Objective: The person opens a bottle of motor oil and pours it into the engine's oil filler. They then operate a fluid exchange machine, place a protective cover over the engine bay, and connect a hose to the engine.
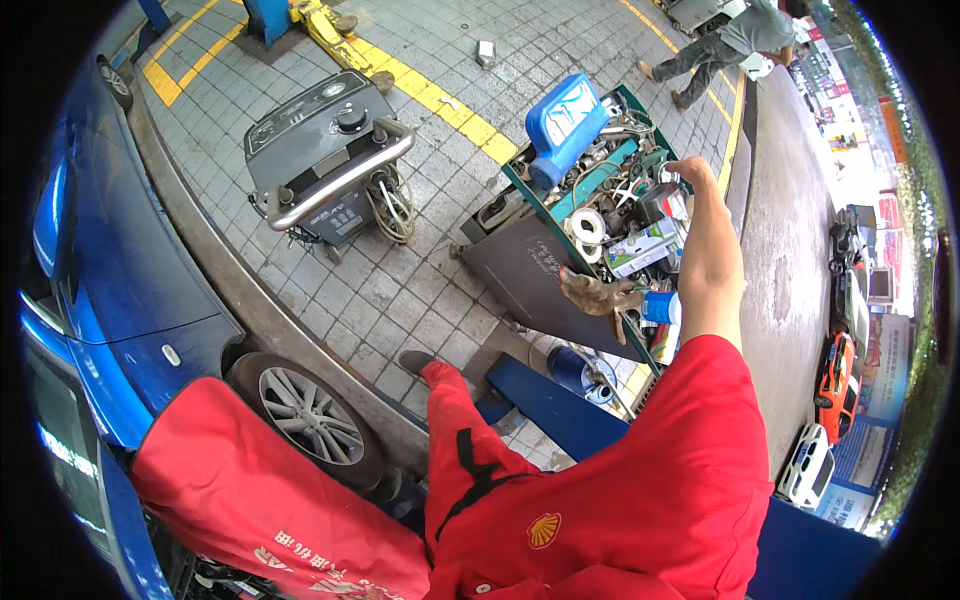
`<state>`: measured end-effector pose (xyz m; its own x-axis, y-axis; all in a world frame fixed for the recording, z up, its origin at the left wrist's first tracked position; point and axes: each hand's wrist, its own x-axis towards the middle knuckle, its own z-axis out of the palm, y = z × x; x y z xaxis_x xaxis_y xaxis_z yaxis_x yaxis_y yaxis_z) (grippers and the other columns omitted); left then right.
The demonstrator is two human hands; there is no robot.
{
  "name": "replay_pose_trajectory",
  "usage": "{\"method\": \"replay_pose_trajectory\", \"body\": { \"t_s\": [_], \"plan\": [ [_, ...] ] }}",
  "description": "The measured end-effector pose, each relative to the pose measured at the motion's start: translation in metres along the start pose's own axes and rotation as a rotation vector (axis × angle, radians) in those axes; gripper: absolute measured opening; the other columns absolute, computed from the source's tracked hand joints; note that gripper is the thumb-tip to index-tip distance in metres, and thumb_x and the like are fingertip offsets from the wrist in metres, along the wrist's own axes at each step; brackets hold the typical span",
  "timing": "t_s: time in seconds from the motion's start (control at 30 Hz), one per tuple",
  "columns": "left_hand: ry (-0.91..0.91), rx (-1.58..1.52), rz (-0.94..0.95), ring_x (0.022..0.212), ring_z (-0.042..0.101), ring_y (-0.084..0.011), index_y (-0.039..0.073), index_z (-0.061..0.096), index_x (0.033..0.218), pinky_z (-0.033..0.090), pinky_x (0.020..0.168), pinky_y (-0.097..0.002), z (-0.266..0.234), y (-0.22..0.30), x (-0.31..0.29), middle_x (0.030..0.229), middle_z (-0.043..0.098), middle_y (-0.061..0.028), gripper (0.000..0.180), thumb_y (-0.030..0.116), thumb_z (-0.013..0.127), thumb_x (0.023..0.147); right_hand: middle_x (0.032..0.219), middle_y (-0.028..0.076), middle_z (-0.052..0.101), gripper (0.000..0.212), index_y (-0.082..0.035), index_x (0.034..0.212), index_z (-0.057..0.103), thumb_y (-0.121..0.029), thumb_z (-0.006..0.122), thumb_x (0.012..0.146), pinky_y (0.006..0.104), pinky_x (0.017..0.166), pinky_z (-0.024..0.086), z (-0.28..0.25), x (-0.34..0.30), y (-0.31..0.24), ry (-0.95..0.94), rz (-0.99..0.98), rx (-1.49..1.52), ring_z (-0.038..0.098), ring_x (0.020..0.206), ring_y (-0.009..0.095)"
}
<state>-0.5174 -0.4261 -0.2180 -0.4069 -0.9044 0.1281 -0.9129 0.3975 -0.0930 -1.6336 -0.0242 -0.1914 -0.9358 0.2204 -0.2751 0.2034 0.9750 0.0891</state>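
My right arm stretches over a green tool cart [545, 205], and my right hand [692, 168] is at its far right corner. The fingers are bent together among the tools; what they hold, if anything, I cannot make out. Beside the hand lie dark and metal tools, a white tape roll [587, 227], a white-and-green box [642, 250] and a blue jug [567, 125] tilted on the cart's far left edge. A dirty work glove [598, 295] lies over the near edge, next to a blue-and-white can [660, 307]. My left hand is out of view.
A blue car [150, 290] stands at left, with a red fender cover [270, 480] draped over it. A grey wheeled machine [330, 150] with a metal handle stands on the tiles. A blue beam [555, 410] and a blue drum [580, 372] are near my legs. Another person [735, 45] walks far right.
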Motion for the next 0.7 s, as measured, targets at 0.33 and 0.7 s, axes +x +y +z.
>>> {"method": "replay_pose_trajectory", "body": {
  "t_s": [0.33, 0.7],
  "plan": [
    [-0.001, 0.018, -0.02, 0.129, 0.061, -0.0437, -0.008, 0.062, 0.148, 0.053, 0.11, -0.0521, -0.022, 0.031, 0.021, 0.145, 0.061, -0.0281, 0.062, 0.043, 0.071, 0.114, 0.113, 0.011, 0.089, 0.052, -0.009, 0.108, 0.092, -0.049, 0.1, 0.076, 0.0407, 0.094, 0.066, 0.041, 0.03, -0.014, -0.215, -0.064, -0.164, 0.083, 0.102, 0.022],
    [0.038, -0.038, 0.022, 0.112, 0.073, -0.0381, -0.009, 0.073, 0.136, 0.061, 0.099, -0.0457, -0.041, 0.032, 0.046, 0.127, 0.075, -0.0263, 0.048, 0.034, 0.076, 0.114, 0.109, 0.03, 0.084, 0.071, 0.014, 0.111, 0.08, -0.046, 0.093, 0.075, 0.0476, 0.099, 0.066, -0.078, -0.08, -0.044, 0.417, -0.09, 0.632, 0.084, 0.109, 0.04]
  ]
}}
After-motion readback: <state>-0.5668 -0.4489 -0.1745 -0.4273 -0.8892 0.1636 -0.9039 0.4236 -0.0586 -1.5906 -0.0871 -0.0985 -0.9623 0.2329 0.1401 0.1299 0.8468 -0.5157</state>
